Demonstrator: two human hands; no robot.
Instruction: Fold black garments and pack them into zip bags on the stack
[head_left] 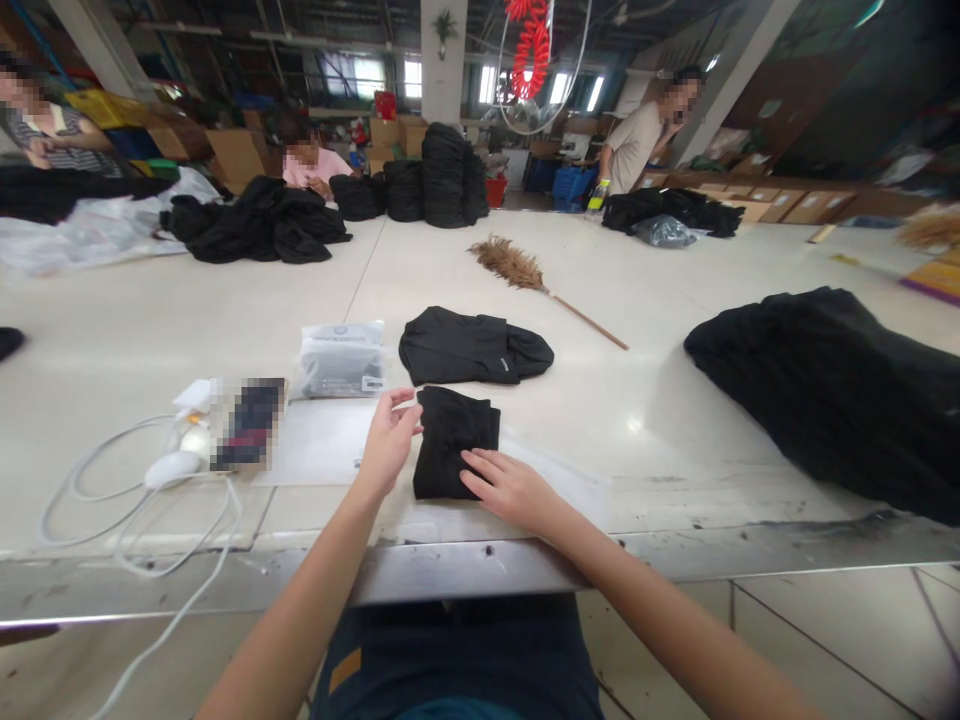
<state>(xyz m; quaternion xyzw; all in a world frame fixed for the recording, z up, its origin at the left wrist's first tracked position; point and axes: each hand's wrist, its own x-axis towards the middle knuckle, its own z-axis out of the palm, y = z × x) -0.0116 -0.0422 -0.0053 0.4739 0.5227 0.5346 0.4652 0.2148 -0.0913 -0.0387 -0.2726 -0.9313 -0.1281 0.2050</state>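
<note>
Our R hand [521, 492], fingers extended & gripping nothing, rests on the folded black garment [450, 440] nr. the front of the worktable [630, 420]; our L hand [388, 440], empty, half-curled, is by its L edge. Light, flat pressure, we judge, keeps folds neat.

Counter [645, 265] has a pale top and scuffed metal front edge [442, 572]. Near centre lies a folded black cloth [448, 435] over thin plastic sheeting [311, 445]; just beyond, a flat black garment [469, 348], with a clear packet [343, 360] to its left. Far left of these: white corded device [171, 469] beside a blurred dark rectangle [250, 425], possibly a phone. Feather duster [517, 267] lies farther back; large black heap [825, 390] sits right; black stacks [445, 180] stand along the far side.
</note>
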